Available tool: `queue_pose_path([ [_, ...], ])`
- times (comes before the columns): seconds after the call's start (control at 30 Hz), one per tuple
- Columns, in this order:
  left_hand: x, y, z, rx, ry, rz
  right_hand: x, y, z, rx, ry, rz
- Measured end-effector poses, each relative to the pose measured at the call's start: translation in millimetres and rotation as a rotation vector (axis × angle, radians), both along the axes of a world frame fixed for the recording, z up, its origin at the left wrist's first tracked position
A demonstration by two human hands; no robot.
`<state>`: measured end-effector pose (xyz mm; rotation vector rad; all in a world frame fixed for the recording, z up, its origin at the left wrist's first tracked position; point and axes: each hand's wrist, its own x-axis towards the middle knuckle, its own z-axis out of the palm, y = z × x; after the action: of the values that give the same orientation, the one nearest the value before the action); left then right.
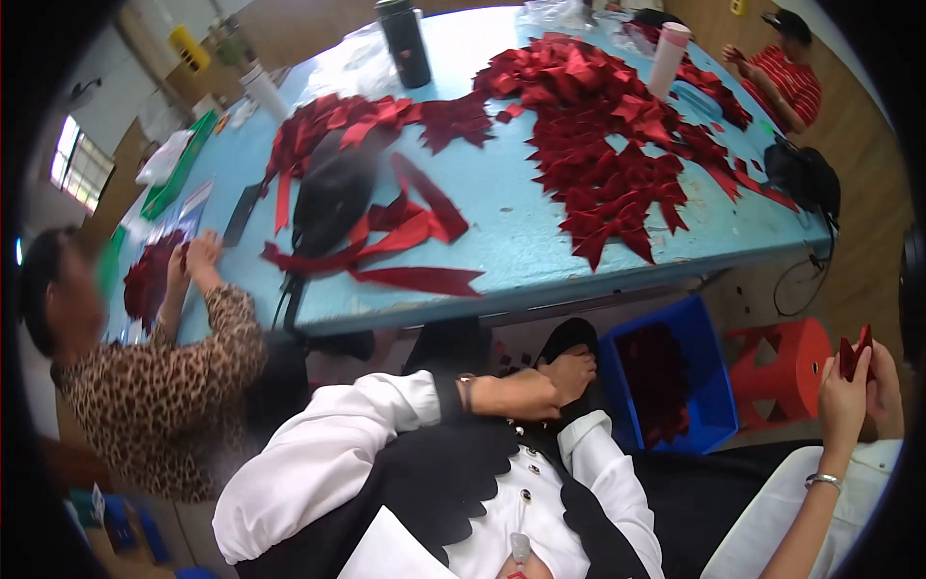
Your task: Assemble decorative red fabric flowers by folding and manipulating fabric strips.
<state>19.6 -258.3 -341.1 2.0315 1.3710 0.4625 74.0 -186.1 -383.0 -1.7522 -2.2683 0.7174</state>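
Low in front of my body, over my dark lap, my left hand [521, 396] and my right hand [571, 374] are close together and seem to touch. A bracelet circles my left wrist. Both hands have curled fingers; whatever lies inside them, if anything, is hidden. Beside my right hand stands a blue plastic tub [716, 394] with dark red pieces in it. Across the table edge ahead, red ribbon bows [608, 183] are heaped in overlapping rows. Loose lengths of red ribbon [415, 280] lie further left, by a black rounded object [333, 198].
The light-blue table [511, 217] carries a black bottle [403, 43] and a pink tumbler [668, 60]. A red stool [781, 372] stands beyond the tub. At right, another person's hands [849, 386] hold red ribbon; at left, a person in leopard print [164, 386] works. Another sits far right.
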Motion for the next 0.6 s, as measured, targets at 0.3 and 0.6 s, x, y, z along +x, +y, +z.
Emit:
queue_pose_path([
  [0.3, 0.5, -199.8, -66.2, -0.217, -0.048, 0.409, 58.8, -123.4, -81.1, 0.172, -0.367, 0.2],
  [0.6, 20.4, -311.5, -35.4, -0.108, -0.119, 0.262, 94.3, -251.6, -68.3, 0.113, -0.384, 0.299],
])
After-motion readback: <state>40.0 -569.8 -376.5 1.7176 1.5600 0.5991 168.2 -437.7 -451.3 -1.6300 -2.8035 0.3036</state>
